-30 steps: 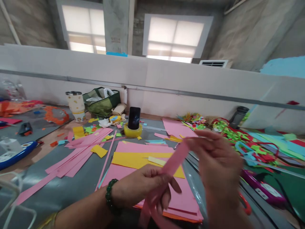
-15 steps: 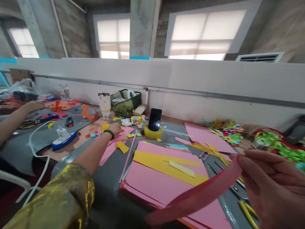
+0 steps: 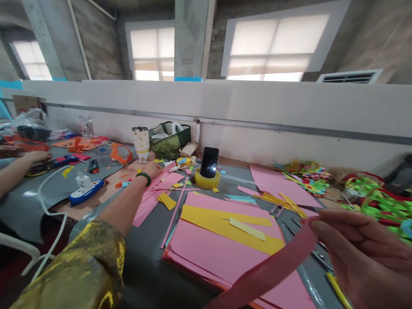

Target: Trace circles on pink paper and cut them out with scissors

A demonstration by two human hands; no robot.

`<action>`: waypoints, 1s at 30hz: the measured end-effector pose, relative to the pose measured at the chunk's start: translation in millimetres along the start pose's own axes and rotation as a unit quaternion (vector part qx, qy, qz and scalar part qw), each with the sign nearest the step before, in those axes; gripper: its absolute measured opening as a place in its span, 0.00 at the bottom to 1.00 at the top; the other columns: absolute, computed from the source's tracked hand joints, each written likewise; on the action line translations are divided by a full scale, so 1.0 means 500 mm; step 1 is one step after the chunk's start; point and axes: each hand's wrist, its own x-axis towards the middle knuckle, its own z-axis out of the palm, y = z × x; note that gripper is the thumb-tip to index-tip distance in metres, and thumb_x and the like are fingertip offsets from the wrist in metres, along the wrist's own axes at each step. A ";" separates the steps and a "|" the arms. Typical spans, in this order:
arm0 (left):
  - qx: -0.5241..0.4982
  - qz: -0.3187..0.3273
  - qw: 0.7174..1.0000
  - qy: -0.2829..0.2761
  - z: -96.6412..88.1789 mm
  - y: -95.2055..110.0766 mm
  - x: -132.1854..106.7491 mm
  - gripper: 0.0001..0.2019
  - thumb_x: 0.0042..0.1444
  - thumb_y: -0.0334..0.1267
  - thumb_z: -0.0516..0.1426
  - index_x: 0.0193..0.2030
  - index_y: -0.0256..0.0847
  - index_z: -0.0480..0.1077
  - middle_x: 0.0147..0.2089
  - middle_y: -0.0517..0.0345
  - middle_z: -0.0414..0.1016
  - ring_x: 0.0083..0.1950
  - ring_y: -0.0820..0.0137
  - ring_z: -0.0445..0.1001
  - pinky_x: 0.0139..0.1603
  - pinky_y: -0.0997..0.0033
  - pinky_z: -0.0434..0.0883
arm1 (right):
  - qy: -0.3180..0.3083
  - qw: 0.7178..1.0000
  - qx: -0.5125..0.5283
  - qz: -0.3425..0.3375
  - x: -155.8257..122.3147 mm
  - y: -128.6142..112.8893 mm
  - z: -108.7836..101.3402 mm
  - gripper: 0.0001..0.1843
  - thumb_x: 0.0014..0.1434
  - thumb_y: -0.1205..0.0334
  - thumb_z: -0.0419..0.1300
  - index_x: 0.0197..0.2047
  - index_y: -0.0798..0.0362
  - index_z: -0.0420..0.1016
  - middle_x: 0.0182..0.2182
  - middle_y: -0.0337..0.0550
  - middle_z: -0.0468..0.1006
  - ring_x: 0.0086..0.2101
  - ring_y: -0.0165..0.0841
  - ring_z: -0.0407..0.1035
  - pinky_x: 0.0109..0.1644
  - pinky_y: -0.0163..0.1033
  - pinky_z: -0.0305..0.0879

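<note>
Left hand (image 3: 155, 171) departed; right hand (image 3: 363, 253) pinches pink strip (image 3: 277, 267).

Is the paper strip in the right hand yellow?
No, the strip pinched in the right hand is pink.

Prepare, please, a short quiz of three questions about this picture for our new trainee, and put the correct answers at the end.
1. True or false: the black phone stands propped up in the yellow tape roll.

2. Choose one. What do the fingers of the right hand hold?
A) the green bag
B) a pink strip
C) the tumbler

3. Fill in the missing word: the person wearing the camera has a green bead bracelet on the ___ wrist.

Key: 1. True. 2. B. 3. Left.
</note>
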 end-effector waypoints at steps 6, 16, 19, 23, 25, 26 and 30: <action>-0.054 0.081 0.968 0.231 -0.099 0.081 -0.072 0.10 0.62 0.35 0.48 0.45 0.36 0.67 0.47 0.48 0.73 0.51 0.60 0.70 0.51 0.63 0.64 | -0.110 0.991 -0.061 0.036 -0.006 0.004 0.005 0.14 0.32 0.57 0.74 0.27 0.48 0.82 0.24 0.42 0.80 0.26 0.34 0.75 0.29 0.31 0.74; -0.487 0.298 0.742 -0.351 0.055 0.289 -0.377 0.10 0.59 0.42 0.53 0.37 0.36 0.69 0.34 0.49 0.76 0.35 0.66 0.76 0.33 0.72 0.70 | -0.239 0.967 0.075 -0.047 -0.004 0.028 0.066 0.03 0.48 0.64 0.68 0.28 0.45 0.81 0.28 0.36 0.79 0.30 0.28 0.71 0.34 0.31 0.69; -0.511 0.232 0.725 -0.400 0.078 0.297 -0.418 0.11 0.59 0.41 0.52 0.41 0.36 0.70 0.34 0.49 0.77 0.36 0.64 0.78 0.34 0.71 0.71 | -0.185 0.978 0.019 -0.094 0.002 0.036 0.054 0.03 0.49 0.65 0.67 0.26 0.47 0.80 0.32 0.38 0.77 0.38 0.30 0.70 0.39 0.32 0.68; -0.520 0.226 0.722 -0.397 0.081 0.296 -0.439 0.10 0.59 0.39 0.52 0.39 0.36 0.70 0.33 0.50 0.76 0.37 0.63 0.78 0.36 0.69 0.72 | -0.164 0.985 0.000 -0.061 0.005 0.042 0.033 0.01 0.51 0.62 0.66 0.28 0.48 0.80 0.42 0.41 0.77 0.48 0.34 0.68 0.45 0.34 0.68; -0.523 0.225 0.719 -0.398 0.081 0.295 -0.444 0.09 0.58 0.37 0.52 0.37 0.35 0.71 0.33 0.50 0.76 0.37 0.64 0.77 0.38 0.68 0.72 | -0.172 0.985 0.003 -0.021 0.004 0.044 0.026 0.03 0.51 0.60 0.67 0.29 0.49 0.79 0.38 0.41 0.79 0.42 0.32 0.71 0.41 0.34 0.69; -0.524 0.219 0.718 -0.403 0.081 0.295 -0.445 0.09 0.57 0.37 0.52 0.38 0.35 0.71 0.34 0.50 0.76 0.37 0.64 0.77 0.38 0.68 0.72 | -0.170 0.985 0.001 -0.006 0.003 0.045 0.024 0.04 0.51 0.59 0.67 0.29 0.49 0.79 0.33 0.40 0.79 0.36 0.30 0.71 0.38 0.33 0.69; -0.566 0.188 0.652 -0.468 0.087 0.298 -0.439 0.15 0.60 0.40 0.49 0.45 0.33 0.71 0.40 0.44 0.77 0.42 0.59 0.77 0.42 0.63 0.71 | -0.156 0.987 -0.026 -0.004 -0.014 0.035 0.027 0.07 0.51 0.58 0.67 0.28 0.52 0.78 0.22 0.36 0.75 0.24 0.26 0.67 0.28 0.31 0.66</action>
